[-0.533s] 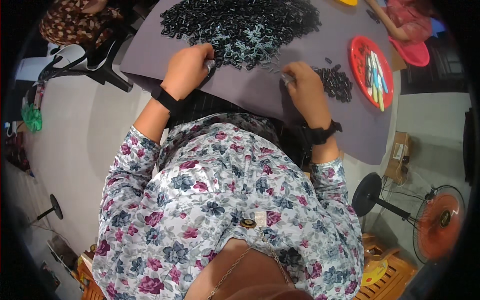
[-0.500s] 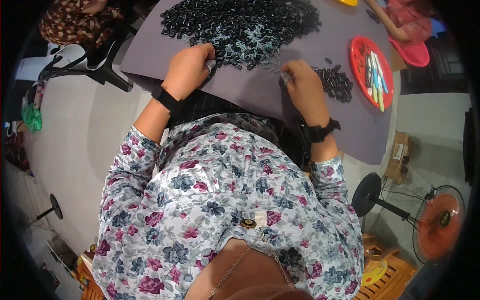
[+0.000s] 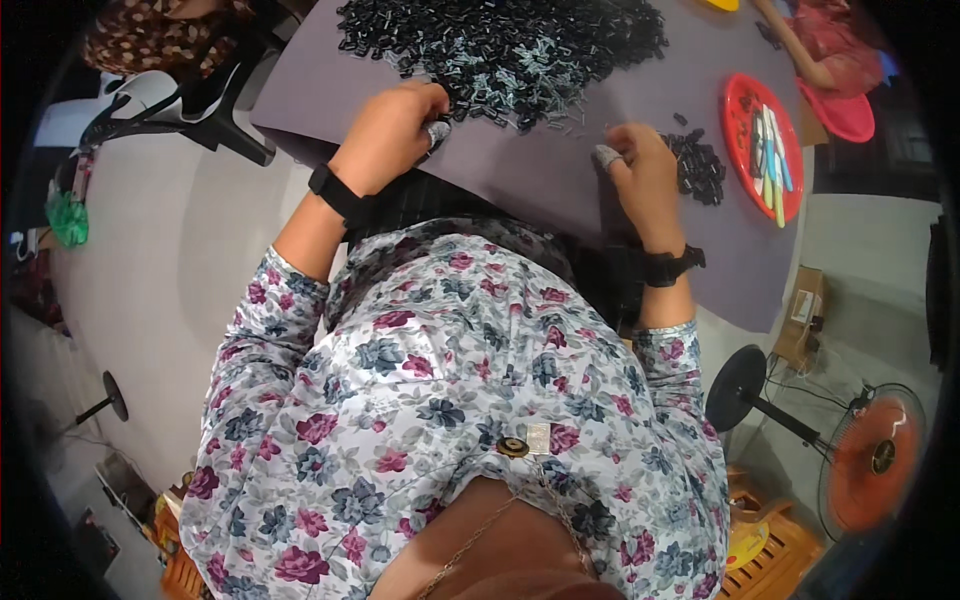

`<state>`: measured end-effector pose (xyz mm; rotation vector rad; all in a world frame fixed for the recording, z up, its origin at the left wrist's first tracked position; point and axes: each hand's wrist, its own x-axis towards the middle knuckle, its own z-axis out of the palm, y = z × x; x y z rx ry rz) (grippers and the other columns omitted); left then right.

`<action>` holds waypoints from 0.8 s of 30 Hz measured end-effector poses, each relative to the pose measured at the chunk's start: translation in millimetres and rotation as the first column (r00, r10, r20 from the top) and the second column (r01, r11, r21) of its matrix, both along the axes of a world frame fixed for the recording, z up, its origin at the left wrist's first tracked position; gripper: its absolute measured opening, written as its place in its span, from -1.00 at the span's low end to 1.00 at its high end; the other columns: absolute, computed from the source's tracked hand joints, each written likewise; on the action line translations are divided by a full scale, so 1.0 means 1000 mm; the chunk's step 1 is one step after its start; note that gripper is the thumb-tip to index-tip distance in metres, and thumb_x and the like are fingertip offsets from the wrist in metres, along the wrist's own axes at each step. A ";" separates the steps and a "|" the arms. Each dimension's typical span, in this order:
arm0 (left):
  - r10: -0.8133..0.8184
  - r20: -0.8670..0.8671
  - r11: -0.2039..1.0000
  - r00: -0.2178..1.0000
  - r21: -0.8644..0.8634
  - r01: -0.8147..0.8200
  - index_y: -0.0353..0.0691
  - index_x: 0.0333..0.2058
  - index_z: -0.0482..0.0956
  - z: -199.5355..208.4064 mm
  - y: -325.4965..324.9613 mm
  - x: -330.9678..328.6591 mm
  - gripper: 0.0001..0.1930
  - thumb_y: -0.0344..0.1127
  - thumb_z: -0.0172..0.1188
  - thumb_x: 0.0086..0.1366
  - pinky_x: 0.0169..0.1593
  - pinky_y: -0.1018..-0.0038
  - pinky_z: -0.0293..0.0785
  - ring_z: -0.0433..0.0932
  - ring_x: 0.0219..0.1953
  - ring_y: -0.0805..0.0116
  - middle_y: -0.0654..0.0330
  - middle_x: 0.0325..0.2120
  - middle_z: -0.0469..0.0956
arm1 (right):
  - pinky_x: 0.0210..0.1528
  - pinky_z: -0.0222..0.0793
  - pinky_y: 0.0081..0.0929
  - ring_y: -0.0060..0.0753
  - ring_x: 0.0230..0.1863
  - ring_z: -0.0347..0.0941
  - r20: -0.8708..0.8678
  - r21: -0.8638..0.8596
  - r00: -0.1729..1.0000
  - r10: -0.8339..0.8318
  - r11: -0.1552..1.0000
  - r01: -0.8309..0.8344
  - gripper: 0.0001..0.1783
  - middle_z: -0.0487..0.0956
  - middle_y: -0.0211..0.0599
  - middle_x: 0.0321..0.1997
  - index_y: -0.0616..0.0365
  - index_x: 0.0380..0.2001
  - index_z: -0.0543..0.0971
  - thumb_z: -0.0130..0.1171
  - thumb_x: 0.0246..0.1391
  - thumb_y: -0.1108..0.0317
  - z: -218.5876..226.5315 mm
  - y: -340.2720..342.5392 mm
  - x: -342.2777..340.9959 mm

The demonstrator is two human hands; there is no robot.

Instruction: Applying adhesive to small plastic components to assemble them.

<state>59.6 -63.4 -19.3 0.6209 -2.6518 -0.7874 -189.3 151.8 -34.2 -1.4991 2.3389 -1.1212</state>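
A big heap of small black and grey tube-like pieces (image 3: 515, 65) lies on the grey-covered table (image 3: 590, 205). At the heap's near left edge is my left hand (image 3: 395, 125), its fingers curled toward a thumb wrapped in silvery-grey material. Whatever may be between those fingertips is hidden. My right hand (image 3: 648, 180) hovers by the near edge, between the heap and a smaller pile of black pieces (image 3: 698, 168). Its wrapped thumb stands apart from the bent fingers, and nothing shows between them. A few loose grey pieces (image 3: 572, 128) lie between the hands.
A red tray (image 3: 738, 95) with several knife-like tools (image 3: 770, 160) sits at the right. Beyond it another person's arm (image 3: 800, 50) reaches over the table, near a pink basin (image 3: 848, 112). A black chair (image 3: 225, 125) stands left; a fan (image 3: 880, 455) stands lower right.
The view has shifted, so the table appears further right. My right hand has moved slightly right, away from the heap, and its thumb has parted from the fingers. My left hand stays by the heap.
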 end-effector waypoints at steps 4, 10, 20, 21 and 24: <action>-0.013 -0.036 0.999 0.999 0.039 0.015 -0.32 -0.21 0.55 0.006 0.002 -0.002 -0.66 -0.66 0.13 -0.03 -0.15 0.17 0.49 0.58 -0.23 -0.11 -0.05 -0.34 0.58 | -0.10 0.47 -0.21 -0.01 -0.19 0.56 -0.065 0.064 0.998 -0.009 0.998 0.013 -0.73 0.56 -0.07 -0.29 0.26 -0.23 0.55 0.19 -0.09 0.62 0.003 -0.005 -0.001; 0.033 -0.015 0.997 0.999 0.067 -0.032 -0.34 -0.10 0.55 0.000 0.009 -0.002 -0.52 -0.80 0.01 -0.05 -0.14 0.40 0.52 0.62 -0.26 0.16 0.03 -0.34 0.60 | -0.10 0.46 -0.18 0.03 -0.17 0.55 0.001 -0.020 0.998 0.065 0.998 -0.065 -0.78 0.55 -0.09 -0.24 0.25 -0.26 0.55 0.18 -0.07 0.60 0.008 -0.008 0.010; 0.050 -0.193 0.986 0.980 0.165 -0.018 -0.33 -0.12 0.56 -0.013 0.007 0.007 -0.63 -0.64 0.15 0.04 -0.17 0.23 0.49 0.56 -0.27 -0.06 -0.02 -0.34 0.57 | -0.16 0.43 -0.12 0.12 -0.20 0.49 -0.128 0.096 0.987 0.101 0.991 -0.089 -0.77 0.50 -0.08 -0.29 0.20 -0.25 0.48 0.17 -0.04 0.59 0.004 -0.016 0.011; 0.008 -0.199 0.995 0.980 0.096 0.012 -0.32 -0.12 0.56 -0.013 0.006 0.008 -0.64 -0.63 0.16 0.04 -0.17 0.23 0.49 0.57 -0.26 -0.06 -0.03 -0.33 0.57 | -0.16 0.42 -0.13 0.11 -0.22 0.49 -0.118 0.080 0.987 0.106 0.992 -0.097 -0.76 0.50 -0.08 -0.29 0.21 -0.24 0.47 0.17 -0.04 0.59 0.001 -0.016 0.011; 0.019 -0.097 0.998 0.995 0.056 -0.014 -0.33 -0.15 0.57 -0.002 0.012 0.005 -0.68 -0.59 0.20 0.05 -0.17 0.20 0.50 0.58 -0.22 -0.07 -0.03 -0.30 0.57 | -0.22 0.42 -0.24 -0.01 -0.30 0.49 0.002 0.020 0.994 0.112 0.994 -0.112 -0.78 0.50 -0.10 -0.34 0.22 -0.25 0.47 0.15 -0.03 0.60 0.003 -0.015 0.011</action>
